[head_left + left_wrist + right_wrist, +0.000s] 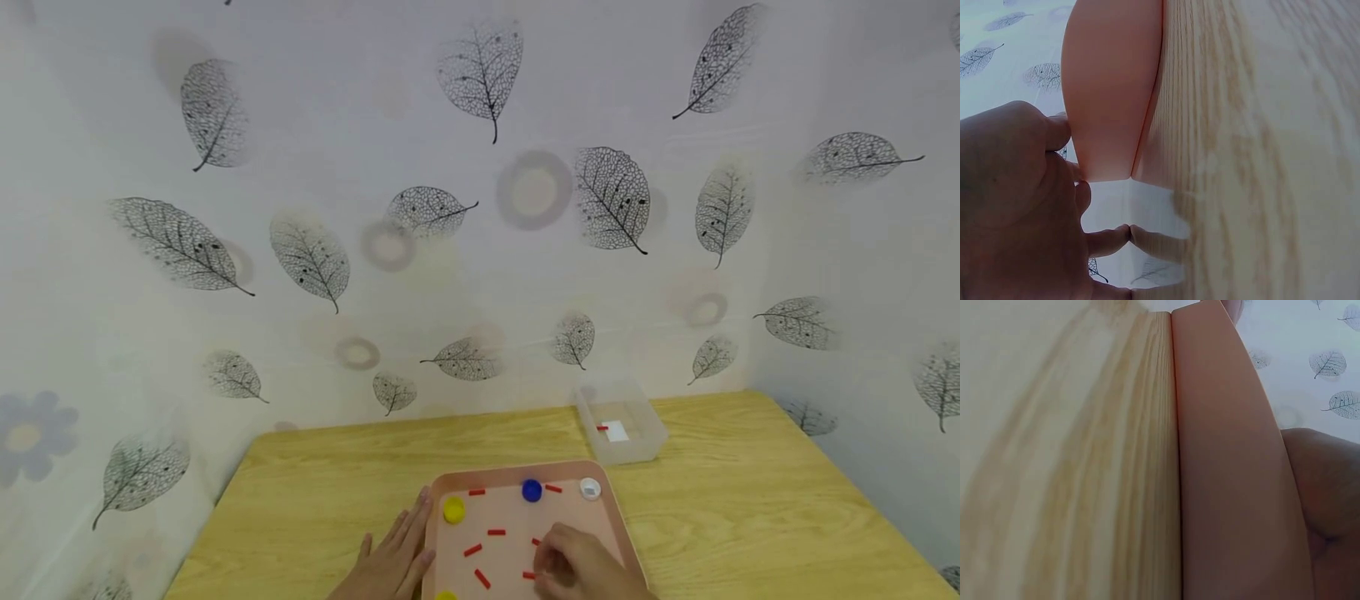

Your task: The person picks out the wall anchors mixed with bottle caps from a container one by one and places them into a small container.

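Observation:
A shallow pink tray (517, 475) lies on the wooden table. Along its left side rests my left hand (393, 554), fingers straight, thumb at the rim; the left wrist view shows its fingertips (1110, 240) down on the tabletop beside the tray wall (1113, 87). My right hand (581, 562) is over the tray's right part with curled fingers. A red stick (529, 575) is right at its fingertips; I cannot tell whether they pinch it. Another red stick (536, 542) is partly hidden by this hand. In the right wrist view the tray wall (1229, 437) hides most of the hand.
Inside the tray lie several more red sticks (497, 532), a yellow cap (453, 510), a blue cap (532, 490) and a white cap (590, 488). A second yellow piece (446, 596) is cut off below. Behind stands a clear plastic box (637, 450) near the patterned wall.

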`<action>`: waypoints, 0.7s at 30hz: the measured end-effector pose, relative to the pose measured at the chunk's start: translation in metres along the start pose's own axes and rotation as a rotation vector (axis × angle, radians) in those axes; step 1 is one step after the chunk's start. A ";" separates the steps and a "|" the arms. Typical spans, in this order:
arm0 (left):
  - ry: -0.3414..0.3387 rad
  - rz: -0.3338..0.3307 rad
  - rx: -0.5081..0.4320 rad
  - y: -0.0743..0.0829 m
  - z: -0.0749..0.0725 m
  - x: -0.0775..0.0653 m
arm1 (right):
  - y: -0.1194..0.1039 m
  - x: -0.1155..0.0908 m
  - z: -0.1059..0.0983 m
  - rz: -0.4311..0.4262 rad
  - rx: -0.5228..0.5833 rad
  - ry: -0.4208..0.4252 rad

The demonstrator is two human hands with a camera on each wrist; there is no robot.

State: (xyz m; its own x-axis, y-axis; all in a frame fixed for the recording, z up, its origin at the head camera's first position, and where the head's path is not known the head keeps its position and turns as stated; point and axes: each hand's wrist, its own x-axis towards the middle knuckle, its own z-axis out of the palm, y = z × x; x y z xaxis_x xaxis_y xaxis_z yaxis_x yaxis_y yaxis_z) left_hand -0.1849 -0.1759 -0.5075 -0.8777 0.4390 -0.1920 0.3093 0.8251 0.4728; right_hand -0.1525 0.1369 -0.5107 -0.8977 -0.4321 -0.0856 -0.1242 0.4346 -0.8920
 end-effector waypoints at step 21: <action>0.013 0.010 -0.011 -0.001 0.000 0.002 | -0.001 0.008 -0.001 -0.086 -0.108 -0.062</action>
State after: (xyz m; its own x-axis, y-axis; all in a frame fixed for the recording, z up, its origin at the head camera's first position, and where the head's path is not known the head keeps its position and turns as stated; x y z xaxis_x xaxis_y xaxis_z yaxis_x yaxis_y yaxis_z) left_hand -0.1871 -0.1759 -0.5083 -0.8794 0.4422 -0.1761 0.3137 0.8167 0.4843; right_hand -0.1598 0.1335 -0.5102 -0.8546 -0.5176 -0.0414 -0.2469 0.4751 -0.8446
